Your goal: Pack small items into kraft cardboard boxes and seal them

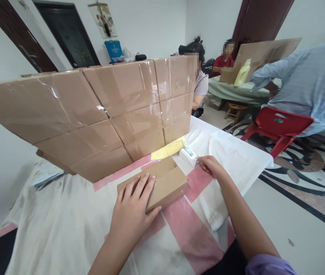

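A closed brown cardboard box (168, 181) lies flat on the cloth-covered table in front of me. My left hand (135, 198) rests on its left part, palm down, fingers spread across the lid and thumb along the near edge. Beyond the box's right end is a small white box-shaped thing (189, 156) with a greenish patch on top. My right hand (208, 165) is at its right end, with thumb and fingers pinched together. Something small and shiny shows at those fingertips, too small to name. A yellow dotted strip (168, 149) lies just behind.
A tall wall of taped cardboard boxes (134, 110) stands across the table's back. Papers (46, 173) lie at left. One person sits behind the wall's right end; two others are at another table with a yellow bottle (242, 74). A red chair (284, 124) stands at right.
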{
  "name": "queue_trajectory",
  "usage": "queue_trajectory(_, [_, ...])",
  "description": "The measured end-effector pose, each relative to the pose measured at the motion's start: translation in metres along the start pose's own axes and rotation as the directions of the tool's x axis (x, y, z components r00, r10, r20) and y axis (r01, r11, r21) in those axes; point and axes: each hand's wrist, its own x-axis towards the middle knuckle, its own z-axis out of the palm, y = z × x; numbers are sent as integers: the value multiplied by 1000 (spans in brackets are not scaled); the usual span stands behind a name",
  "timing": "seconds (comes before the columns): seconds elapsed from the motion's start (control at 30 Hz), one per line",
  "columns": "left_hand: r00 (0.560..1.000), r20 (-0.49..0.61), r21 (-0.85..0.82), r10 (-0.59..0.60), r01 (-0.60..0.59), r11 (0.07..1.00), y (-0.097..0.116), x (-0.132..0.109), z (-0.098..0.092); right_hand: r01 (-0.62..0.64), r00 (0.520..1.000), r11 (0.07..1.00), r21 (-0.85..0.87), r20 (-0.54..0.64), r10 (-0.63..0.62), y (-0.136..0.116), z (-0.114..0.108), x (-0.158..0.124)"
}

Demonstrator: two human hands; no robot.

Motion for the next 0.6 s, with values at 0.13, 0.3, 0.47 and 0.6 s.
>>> queue_trajectory(0.13, [1000, 6, 26, 15, -15, 1000, 0, 0, 0, -16, 992, 997, -70, -128, 6, 6, -7, -3])
queue_trajectory(0.3, [1000, 22, 52, 7, -8, 999, 2, 0, -3, 62, 978, 993, -105, -194, -82, 9, -8, -4])
queue_trajectory(0.47, [1000, 18, 52, 13, -14, 999, 3, 1, -3, 148, 962, 981, -125, -212, -172, 3, -2, -4])
queue_trajectory(0.6, [1000, 20, 52, 10, -11, 999, 3, 1, -4, 146, 965, 983, -112, -203, -166, 2, -1, -5])
